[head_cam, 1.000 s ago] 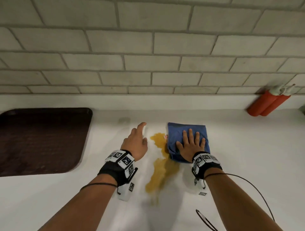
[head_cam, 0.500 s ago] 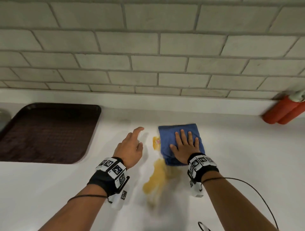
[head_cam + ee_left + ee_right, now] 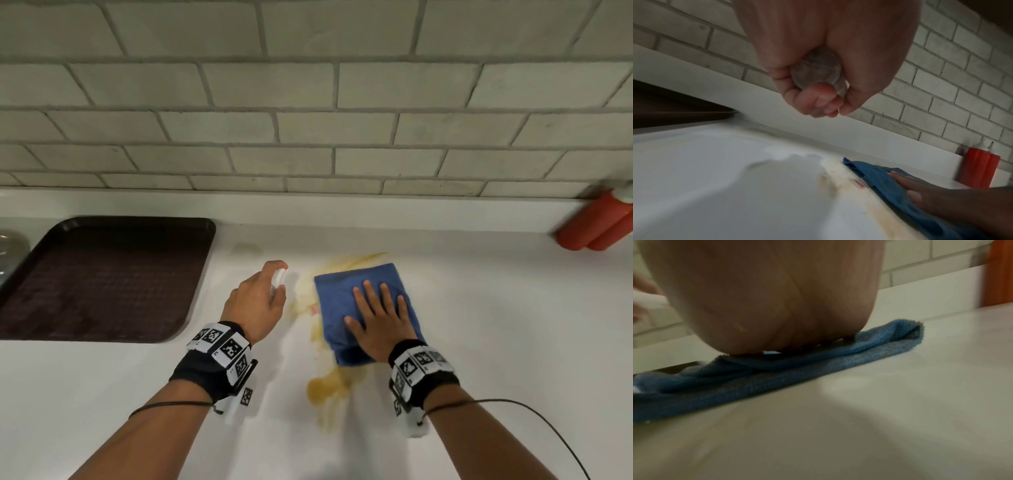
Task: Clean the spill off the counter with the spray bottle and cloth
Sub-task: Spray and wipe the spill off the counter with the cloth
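A yellow-orange spill (image 3: pixel 325 387) streaks the white counter (image 3: pixel 513 325), with a paler smear (image 3: pixel 359 260) behind the cloth. My right hand (image 3: pixel 380 325) lies flat, fingers spread, pressing a folded blue cloth (image 3: pixel 342 287) over the spill's middle. The right wrist view shows the palm (image 3: pixel 777 296) resting on the cloth (image 3: pixel 818 369). Just left of the spill, my left hand (image 3: pixel 257 301) grips a small clear spray bottle (image 3: pixel 279 275) with a finger curled over its white top. In the left wrist view the bottle's round base (image 3: pixel 816 68) shows inside the fist (image 3: pixel 818 32), above the cloth (image 3: pixel 890 183).
A dark brown tray (image 3: pixel 102 274) sits on the counter at the left, with a metal object (image 3: pixel 10 240) beyond it. Two red squeeze bottles (image 3: pixel 596 226) stand against the tiled wall at the far right. A thin cable (image 3: pixel 548 421) trails from my right wrist.
My right hand has slid the cloth toward me along the spill, leaving a pale smear behind it. The left forefinger, stretched out before, now curls over the bottle's top.
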The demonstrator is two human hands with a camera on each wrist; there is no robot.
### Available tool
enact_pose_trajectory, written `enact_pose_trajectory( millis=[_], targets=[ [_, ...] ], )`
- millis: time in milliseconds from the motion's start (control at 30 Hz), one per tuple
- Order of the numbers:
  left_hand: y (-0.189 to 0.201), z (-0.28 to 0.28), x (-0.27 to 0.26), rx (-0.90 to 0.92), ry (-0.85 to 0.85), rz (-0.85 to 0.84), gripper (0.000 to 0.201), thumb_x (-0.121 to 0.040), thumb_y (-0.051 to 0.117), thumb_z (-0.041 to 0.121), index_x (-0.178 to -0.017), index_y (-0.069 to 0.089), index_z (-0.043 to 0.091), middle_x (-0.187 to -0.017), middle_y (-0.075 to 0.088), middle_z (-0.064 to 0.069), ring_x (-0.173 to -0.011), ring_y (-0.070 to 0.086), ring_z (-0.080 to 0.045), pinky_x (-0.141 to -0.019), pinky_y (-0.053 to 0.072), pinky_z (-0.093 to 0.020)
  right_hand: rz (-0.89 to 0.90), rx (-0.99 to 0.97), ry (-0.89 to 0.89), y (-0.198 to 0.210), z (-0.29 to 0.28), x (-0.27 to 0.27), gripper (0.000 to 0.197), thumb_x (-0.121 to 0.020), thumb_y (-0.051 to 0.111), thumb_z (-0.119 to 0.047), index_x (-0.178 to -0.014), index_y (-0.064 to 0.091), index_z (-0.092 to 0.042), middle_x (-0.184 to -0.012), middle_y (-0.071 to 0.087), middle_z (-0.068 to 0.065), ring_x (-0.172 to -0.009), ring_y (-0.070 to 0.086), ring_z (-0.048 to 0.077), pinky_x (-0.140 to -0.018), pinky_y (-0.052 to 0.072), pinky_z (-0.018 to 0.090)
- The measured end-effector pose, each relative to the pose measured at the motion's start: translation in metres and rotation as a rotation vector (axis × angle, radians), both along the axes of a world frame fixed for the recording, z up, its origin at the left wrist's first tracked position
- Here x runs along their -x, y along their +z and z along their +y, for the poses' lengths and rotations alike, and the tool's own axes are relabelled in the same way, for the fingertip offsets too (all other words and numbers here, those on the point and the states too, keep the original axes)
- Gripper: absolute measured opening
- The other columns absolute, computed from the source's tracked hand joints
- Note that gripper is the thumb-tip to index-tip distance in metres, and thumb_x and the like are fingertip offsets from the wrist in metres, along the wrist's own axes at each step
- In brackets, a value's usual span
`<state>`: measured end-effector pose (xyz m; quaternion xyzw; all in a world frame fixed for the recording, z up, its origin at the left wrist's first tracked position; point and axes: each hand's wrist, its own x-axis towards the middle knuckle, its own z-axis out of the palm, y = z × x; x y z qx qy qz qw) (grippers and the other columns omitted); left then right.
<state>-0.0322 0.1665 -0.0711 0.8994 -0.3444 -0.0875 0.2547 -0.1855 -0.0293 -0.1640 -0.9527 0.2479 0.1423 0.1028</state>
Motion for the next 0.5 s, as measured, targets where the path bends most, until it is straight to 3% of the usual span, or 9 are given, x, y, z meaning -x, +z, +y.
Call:
enact_pose_trajectory(
  millis=[167,333,500],
  targets=[
    [0.004,0.000,-0.002,-0.009,0.012,-0.018,0.027,-0.097,0.046,0.029,-0.123,0.040,0.034,-0.078,0.061,0.004,-0.074,0.060,-0.027,-0.074,0.050,-0.041,0.000,-0.031,-0.161,0.006,-0.023,-0.002,0.070,-0.096,0.014,-0.060,-0.153,-0.009,-0.026,-0.162,-0.016,0.001,-0.148,-0.014,0.031,-0.118,-0.006,0.055],
    [0.006,0.000,-0.006,-0.017,0.007,0.011,0.033,-0.098,0.049,0.028,-0.130,0.042,0.032,-0.074,0.055,0.013,-0.074,0.057,-0.023,-0.074,0.045,-0.037,0.002,-0.049,-0.177,0.007,-0.039,-0.005,0.070,-0.096,0.014,-0.061,-0.153,-0.009,-0.029,-0.162,-0.016,-0.002,-0.148,-0.014,0.029,-0.118,-0.005,0.055],
    [0.007,0.004,-0.006,-0.021,0.013,0.010,0.036,-0.098,0.049,0.030,-0.133,0.042,0.034,-0.081,0.061,0.008,-0.076,0.058,-0.021,-0.073,0.044,-0.035,0.077,-0.065,-0.230,0.011,-0.059,-0.042,0.070,-0.097,0.016,-0.058,-0.153,-0.010,-0.027,-0.162,-0.017,0.003,-0.147,-0.015,0.035,-0.115,-0.005,0.061]
  ],
)
